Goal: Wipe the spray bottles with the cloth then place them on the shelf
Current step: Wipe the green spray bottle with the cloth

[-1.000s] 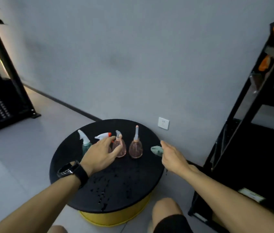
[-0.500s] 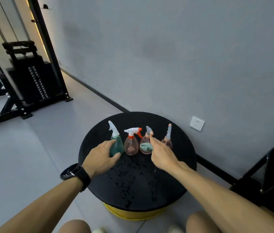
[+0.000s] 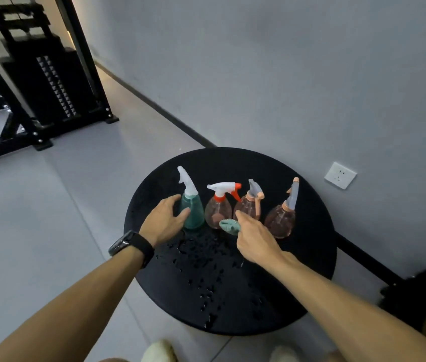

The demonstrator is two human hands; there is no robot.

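Four spray bottles stand in a row on a round black table: a green bottle with a white trigger, a pink bottle with a white and orange trigger, and two pink bottles with grey and peach triggers. My left hand, with a black watch on the wrist, curls around the green bottle's left side, thumb on its front; the bottle rests on the table. My right hand pinches a small green cloth just in front of the two middle bottles.
Water drops dot the tabletop's near half. The grey wall with a white socket rises right behind the table. A black weight machine stands far left. A black frame's foot shows at the lower right.
The view swung left, away from the black shelf. My left hand shifted from the pink bottles to the green one. My right hand carried the cloth left, in front of the row.
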